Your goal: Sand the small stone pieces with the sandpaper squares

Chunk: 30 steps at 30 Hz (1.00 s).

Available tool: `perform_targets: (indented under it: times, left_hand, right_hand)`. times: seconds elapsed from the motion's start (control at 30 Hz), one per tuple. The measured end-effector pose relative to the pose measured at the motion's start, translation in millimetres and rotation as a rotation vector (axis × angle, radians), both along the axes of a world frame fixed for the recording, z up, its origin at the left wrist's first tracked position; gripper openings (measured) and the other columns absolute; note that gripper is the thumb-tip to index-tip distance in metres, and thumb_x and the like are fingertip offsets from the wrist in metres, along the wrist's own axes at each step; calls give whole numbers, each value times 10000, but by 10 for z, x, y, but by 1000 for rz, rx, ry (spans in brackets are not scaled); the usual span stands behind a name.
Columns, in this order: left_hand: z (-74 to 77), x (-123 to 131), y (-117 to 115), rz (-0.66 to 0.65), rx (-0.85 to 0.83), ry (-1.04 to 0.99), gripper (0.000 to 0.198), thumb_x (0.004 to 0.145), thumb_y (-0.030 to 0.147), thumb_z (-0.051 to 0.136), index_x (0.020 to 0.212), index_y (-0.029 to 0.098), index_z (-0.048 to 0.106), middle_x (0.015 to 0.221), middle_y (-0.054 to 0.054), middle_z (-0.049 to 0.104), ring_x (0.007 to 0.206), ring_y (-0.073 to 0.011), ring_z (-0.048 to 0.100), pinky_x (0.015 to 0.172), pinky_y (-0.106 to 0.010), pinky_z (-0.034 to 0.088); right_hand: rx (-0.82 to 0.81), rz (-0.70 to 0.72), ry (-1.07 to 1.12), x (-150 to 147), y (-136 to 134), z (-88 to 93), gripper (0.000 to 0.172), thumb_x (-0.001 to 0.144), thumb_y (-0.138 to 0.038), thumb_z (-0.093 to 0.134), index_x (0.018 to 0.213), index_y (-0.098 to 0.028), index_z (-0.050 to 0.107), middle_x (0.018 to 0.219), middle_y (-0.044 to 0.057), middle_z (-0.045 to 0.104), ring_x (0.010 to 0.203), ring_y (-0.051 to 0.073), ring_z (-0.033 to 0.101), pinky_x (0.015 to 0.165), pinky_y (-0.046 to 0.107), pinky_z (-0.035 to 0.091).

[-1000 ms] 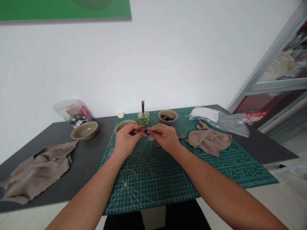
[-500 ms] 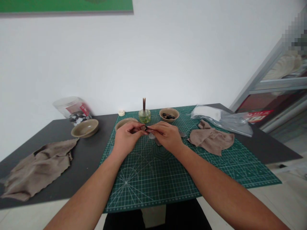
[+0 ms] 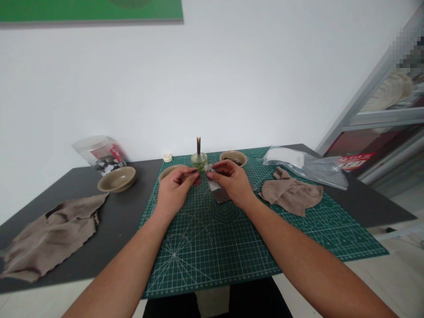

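Note:
My left hand (image 3: 175, 184) is closed in a pinch on a small dark piece (image 3: 194, 171), too small to make out. Opposite it, slightly apart, the thumb and fingers of my right hand (image 3: 232, 180) grip a small crumpled whitish piece (image 3: 208, 168). Below my right fingers a dark flat block (image 3: 221, 195) with a pale speckled end lies on the green cutting mat (image 3: 205, 265), partly hidden by the hand. Behind my left hand a beige bowl (image 3: 164, 173) is mostly covered. A glass jar (image 3: 195, 161) holding thin dark sticks and yellow-green liquid stands just beyond both hands.
Another beige bowl (image 3: 243, 157) with dark pieces stands behind my right hand. To the right lie a brown cloth (image 3: 294, 194) and a clear plastic bag (image 3: 318, 170). On the left are a bowl (image 3: 117, 180), a tilted clear tub (image 3: 96, 148) and another cloth (image 3: 56, 234).
My hands, whose fingertips met at a small dark piece, have drawn apart. The whitish piece now shows upright at my right fingertips, and more of the dark block is visible.

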<state>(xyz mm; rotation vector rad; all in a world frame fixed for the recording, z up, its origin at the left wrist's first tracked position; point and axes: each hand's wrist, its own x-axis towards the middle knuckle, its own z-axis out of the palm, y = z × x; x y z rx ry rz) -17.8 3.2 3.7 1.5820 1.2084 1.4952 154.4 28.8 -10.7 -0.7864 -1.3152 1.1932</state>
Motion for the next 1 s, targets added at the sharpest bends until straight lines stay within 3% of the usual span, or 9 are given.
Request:
perform_targets:
  times: [0.1, 0.2, 0.37, 0.53, 0.67, 0.83, 1.0]
  left_hand:
    - [4, 21, 0, -31, 17, 12, 232, 707, 329, 753, 857, 172, 670, 783, -33, 711, 690, -163, 675, 693, -324, 568]
    - [12, 37, -1, -55, 37, 50, 218, 687, 296, 761, 829, 169, 655, 796, -38, 704, 728, -159, 666, 692, -302, 554]
    - [11, 38, -2, -106, 58, 94, 148, 734, 268, 718, 819, 178, 637, 811, -33, 691, 742, -152, 651, 678, -284, 535]
    - [23, 20, -10, 15, 136, 216, 129, 742, 288, 717, 798, 179, 676, 875, -49, 687, 761, -153, 634, 658, -273, 521]
    - [-1, 9, -6, -9, 97, 164, 153, 740, 288, 721, 839, 180, 678, 814, -37, 694, 719, -150, 639, 662, -282, 532]
    - [-18, 29, -10, -43, 48, 133, 172, 720, 252, 719, 871, 180, 680, 815, -35, 709, 725, -157, 669, 713, -302, 559]
    - [0, 52, -14, -65, 28, 98, 166, 682, 245, 726, 798, 177, 630, 787, -35, 698, 716, -163, 667, 667, -295, 557]
  right_hand:
    - [-83, 108, 40, -24, 1, 6, 445, 566, -311, 836, 906, -205, 568, 808, 2, 693, 721, 157, 649, 661, 296, 525]
    - [-75, 149, 12, -36, 1, -20, 444, 571, -266, 816, 925, -202, 557, 838, 7, 701, 743, 155, 654, 675, 292, 528]
    - [-11, 121, -94, -32, 9, -96, 352, 673, -217, 711, 984, -202, 546, 927, 36, 721, 815, 167, 679, 761, 324, 536]
    - [31, 89, -203, -19, -9, -115, 333, 709, -200, 685, 1014, -207, 554, 938, 43, 731, 861, 184, 687, 773, 341, 544]
    - [18, 105, -166, -31, 0, -112, 342, 715, -196, 669, 1035, -212, 548, 932, 37, 730, 873, 182, 687, 776, 335, 542]
    - [-17, 177, -36, -55, 34, -136, 320, 696, -186, 652, 977, -217, 504, 873, 11, 712, 821, 164, 678, 738, 301, 527]
    - [35, 45, -105, -41, 45, -133, 305, 633, -187, 685, 861, -219, 486, 749, -44, 639, 663, 129, 607, 619, 251, 483]
